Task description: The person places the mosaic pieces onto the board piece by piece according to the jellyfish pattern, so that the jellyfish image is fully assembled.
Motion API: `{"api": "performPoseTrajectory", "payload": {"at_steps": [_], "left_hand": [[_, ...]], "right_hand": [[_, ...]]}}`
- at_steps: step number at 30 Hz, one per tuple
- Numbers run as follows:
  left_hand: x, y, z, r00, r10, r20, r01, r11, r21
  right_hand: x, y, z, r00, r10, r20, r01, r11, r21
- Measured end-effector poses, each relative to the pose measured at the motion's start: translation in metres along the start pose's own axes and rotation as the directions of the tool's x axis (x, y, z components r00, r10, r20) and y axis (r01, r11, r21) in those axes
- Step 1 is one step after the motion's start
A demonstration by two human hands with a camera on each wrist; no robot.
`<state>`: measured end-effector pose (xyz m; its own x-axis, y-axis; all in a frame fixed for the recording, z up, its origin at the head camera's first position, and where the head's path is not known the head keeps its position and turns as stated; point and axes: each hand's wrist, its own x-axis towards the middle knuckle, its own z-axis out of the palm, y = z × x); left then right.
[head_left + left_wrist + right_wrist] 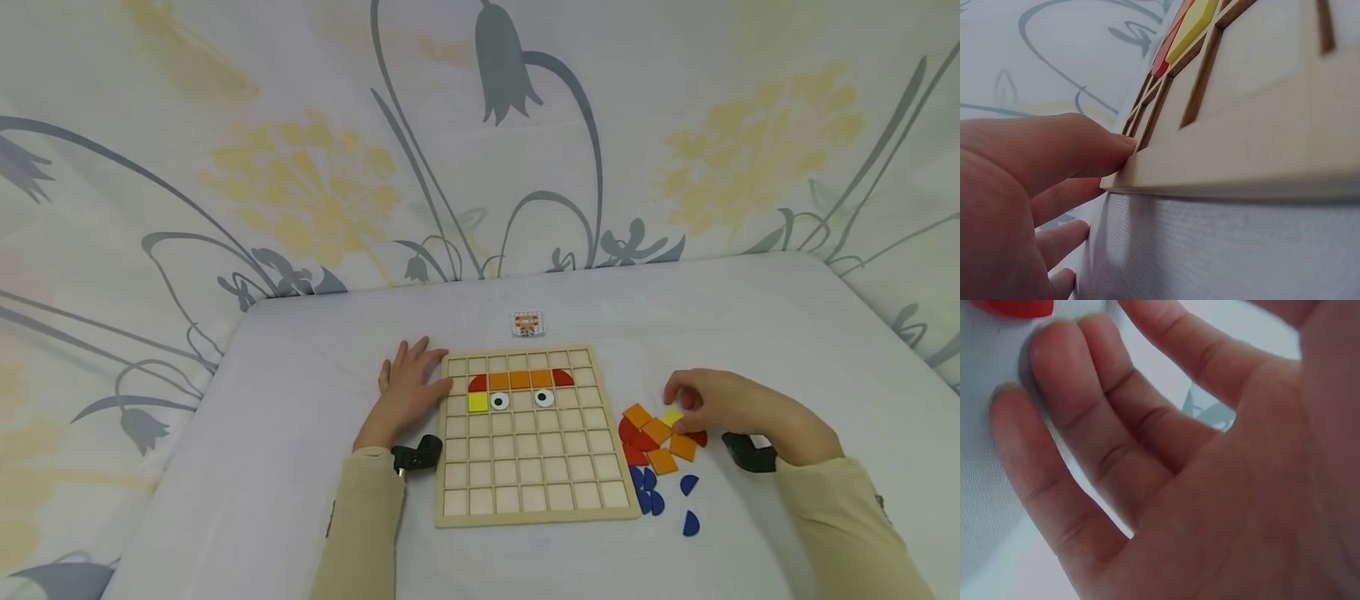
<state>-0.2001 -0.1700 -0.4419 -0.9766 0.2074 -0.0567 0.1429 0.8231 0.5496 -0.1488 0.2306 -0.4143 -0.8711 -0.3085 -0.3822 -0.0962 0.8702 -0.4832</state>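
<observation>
On the table (pixel 330 350), wooden grid board (pixel 525 447): probably light, stiff, best steadied by the plain rim. At its left edge, left hand (pixel 403 390), spread-fingered, touching the rim, not clamped. To the right, right hand (pixel 738 410), curve-fingered; cannot tell whether pinching. Beneath its fingertips, in the loose heap (pixel 657 431), yellow tile (pixel 672 417): likely featherweight, rigid, slick-faced; take by 2 opposite edges. Nearer, 2 stray blue half-discs (pixel 691 523): harder to lift, probably.

Pale wooden grid board (pixel 525 471): one
White round eye pieces (pixel 545 398): two
Orange square tiles on board (pixel 520 380): three
Blue rounded tiles (pixel 691 524): six
</observation>
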Motion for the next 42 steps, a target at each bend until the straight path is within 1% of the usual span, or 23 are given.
{"api": "performPoseTrajectory", "payload": {"at_steps": [2, 7, 9, 13, 16, 20, 22, 23, 24, 28, 29, 31, 33, 35, 36, 38, 39, 42], "left_hand": [[0.000, 0.000, -0.001, 1.000, -0.004, 0.000, 0.004, 1.000, 0.002], [0.001, -0.001, -0.003, 1.000, -0.009, -0.002, 0.009, 1.000, 0.014], [0.001, -0.001, -0.004, 1.000, -0.008, -0.003, 0.008, 1.000, 0.015], [0.001, -0.002, -0.004, 1.000, -0.009, 0.000, 0.009, 1.000, 0.020], [0.001, -0.003, -0.003, 1.000, -0.004, 0.000, 0.004, 1.000, 0.016], [0.001, -0.006, 0.001, 1.000, 0.008, -0.018, -0.008, 1.000, -0.014], [0.001, -0.008, 0.003, 1.000, 0.017, -0.024, -0.018, 0.999, -0.031], [0.000, -0.009, 0.004, 0.999, 0.034, -0.040, -0.036, 0.999, -0.040], [0.000, -0.009, 0.004, 0.998, 0.039, -0.042, -0.041, 0.998, -0.046], [0.001, -0.009, 0.005, 0.998, 0.045, -0.047, -0.047, 0.997, -0.057], [0.001, -0.008, 0.004, 0.998, 0.042, -0.046, -0.045, 0.997, -0.055], [0.003, -0.007, 0.004, 0.999, 0.025, -0.024, -0.026, 0.999, -0.042], [0.003, -0.004, 0.003, 1.000, 0.021, -0.014, -0.022, 0.999, -0.026], [0.003, -0.003, 0.002, 1.000, 0.020, -0.005, -0.020, 1.000, -0.008], [0.003, -0.002, 0.001, 1.000, 0.019, -0.003, -0.019, 1.000, -0.001], [0.002, -0.002, 0.001, 1.000, 0.018, -0.004, -0.018, 1.000, 0.006], [0.001, -0.002, 0.000, 1.000, 0.016, -0.004, -0.016, 1.000, 0.007], [0.001, -0.002, 0.000, 1.000, 0.015, -0.001, -0.015, 1.000, 0.007]], "right_hand": [[0.001, -0.001, -0.001, 1.000, 0.010, -0.003, -0.010, 1.000, -0.010], [0.006, -0.007, -0.002, 0.998, 0.065, -0.015, -0.065, 0.998, -0.021], [0.006, -0.008, -0.002, 0.997, 0.070, -0.024, -0.070, 0.997, -0.018], [0.007, -0.009, -0.002, 0.998, 0.038, -0.049, -0.039, 0.999, -0.004], [0.009, -0.009, -0.002, 0.996, 0.015, -0.087, -0.014, 1.000, 0.014], [0.011, -0.014, -0.002, 0.986, -0.025, -0.164, 0.029, 0.999, 0.025], [0.013, -0.018, -0.002, 0.981, -0.044, -0.188, 0.052, 0.998, 0.035], [0.014, -0.021, -0.001, 0.979, -0.054, -0.196, 0.063, 0.997, 0.041], [0.016, -0.023, -0.001, 0.979, -0.058, -0.196, 0.069, 0.996, 0.050], [0.026, -0.035, 0.000, 0.974, -0.103, -0.203, 0.124, 0.988, 0.094], [0.028, -0.038, 0.001, 0.973, -0.117, -0.199, 0.141, 0.984, 0.111], [0.033, -0.043, 0.003, 0.975, -0.137, -0.177, 0.169, 0.969, 0.178], [0.037, -0.048, 0.005, 0.975, -0.163, -0.151, 0.199, 0.942, 0.269], [0.039, -0.053, 0.008, 0.976, -0.178, -0.128, 0.213, 0.907, 0.363], [0.040, -0.055, 0.009, 0.976, -0.178, -0.125, 0.213, 0.891, 0.401], [0.042, -0.059, 0.013, 0.976, -0.171, -0.136, 0.214, 0.869, 0.446], [0.043, -0.059, 0.015, 0.978, -0.156, -0.140, 0.204, 0.863, 0.461], [0.046, -0.060, 0.020, 0.980, -0.117, -0.161, 0.179, 0.870, 0.460]]}}
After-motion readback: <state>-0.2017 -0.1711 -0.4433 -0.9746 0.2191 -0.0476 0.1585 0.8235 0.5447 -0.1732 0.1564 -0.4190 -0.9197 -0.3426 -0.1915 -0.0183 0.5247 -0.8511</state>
